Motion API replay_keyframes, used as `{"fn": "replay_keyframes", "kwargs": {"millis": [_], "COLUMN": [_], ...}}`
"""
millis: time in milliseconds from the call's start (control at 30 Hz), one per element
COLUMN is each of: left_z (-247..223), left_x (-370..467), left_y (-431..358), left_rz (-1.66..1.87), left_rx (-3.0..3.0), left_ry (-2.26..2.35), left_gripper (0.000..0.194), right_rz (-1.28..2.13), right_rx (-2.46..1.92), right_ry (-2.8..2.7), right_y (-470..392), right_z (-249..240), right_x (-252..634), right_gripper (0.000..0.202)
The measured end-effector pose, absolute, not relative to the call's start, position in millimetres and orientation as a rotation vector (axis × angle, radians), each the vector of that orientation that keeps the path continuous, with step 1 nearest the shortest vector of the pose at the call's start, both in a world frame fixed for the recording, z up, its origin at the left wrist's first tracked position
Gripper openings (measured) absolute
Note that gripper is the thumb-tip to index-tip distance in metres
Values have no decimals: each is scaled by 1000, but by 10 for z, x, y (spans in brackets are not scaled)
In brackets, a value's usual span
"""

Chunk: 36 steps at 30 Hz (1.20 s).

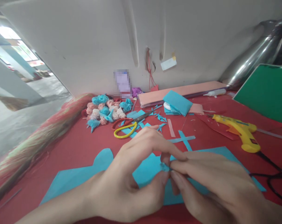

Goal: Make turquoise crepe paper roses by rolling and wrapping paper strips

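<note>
My left hand [134, 177] curves over from the left, its thumb and fingers pinching a small crumpled piece of blue crepe paper [164, 167]. My right hand [213, 183] meets it fingertip to fingertip, closed in a pinch at the right side of the same piece. Most of the piece is hidden by the fingers. Beneath both hands lies a wide sheet of blue crepe paper [78, 183] with a rounded flap at its upper left. Scissors with yellow and red handles [125, 130] rest open-bladed beyond my left hand, among blue paper scraps [161, 117].
Blue, pink and white paper flowers [106, 110] are heaped at the back left. A yellow glue gun [240, 126] with a black cord lies at right. Behind are folded blue paper [178, 101], a long pink pack [183, 91] and a green board [266, 93].
</note>
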<state>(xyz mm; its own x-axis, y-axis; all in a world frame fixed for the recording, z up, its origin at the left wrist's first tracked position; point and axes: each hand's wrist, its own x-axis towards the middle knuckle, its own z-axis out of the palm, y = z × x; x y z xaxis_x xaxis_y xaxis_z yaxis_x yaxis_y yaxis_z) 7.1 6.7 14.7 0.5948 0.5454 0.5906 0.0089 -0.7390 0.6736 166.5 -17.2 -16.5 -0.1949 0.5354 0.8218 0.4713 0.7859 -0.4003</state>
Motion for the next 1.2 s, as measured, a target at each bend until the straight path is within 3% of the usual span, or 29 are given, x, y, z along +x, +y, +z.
{"fn": "replay_keyframes", "kwargs": {"millis": [233, 400, 667, 1000, 1200], "left_z": [145, 154, 76, 40, 40], "left_x": [62, 41, 9, 37, 71], "left_y": [83, 50, 34, 8, 8], "left_rz": [1064, 1028, 1069, 1088, 1013], "left_rx": [2158, 2100, 1914, 1748, 1521], "left_ry": [437, 495, 549, 428, 370], "left_gripper": [37, 38, 37, 26, 24], "right_rz": [139, 120, 428, 681, 833], "right_rx": [-697, -765, -792, -705, -740], "right_ry": [-1858, -1963, -1959, -1833, -1794], "right_y": [-183, -163, -91, -60, -73], "right_z": [-105, -44, 32, 53, 37], "right_x": [1721, 1756, 1793, 1737, 1710], "right_gripper": [17, 36, 39, 24, 26]}}
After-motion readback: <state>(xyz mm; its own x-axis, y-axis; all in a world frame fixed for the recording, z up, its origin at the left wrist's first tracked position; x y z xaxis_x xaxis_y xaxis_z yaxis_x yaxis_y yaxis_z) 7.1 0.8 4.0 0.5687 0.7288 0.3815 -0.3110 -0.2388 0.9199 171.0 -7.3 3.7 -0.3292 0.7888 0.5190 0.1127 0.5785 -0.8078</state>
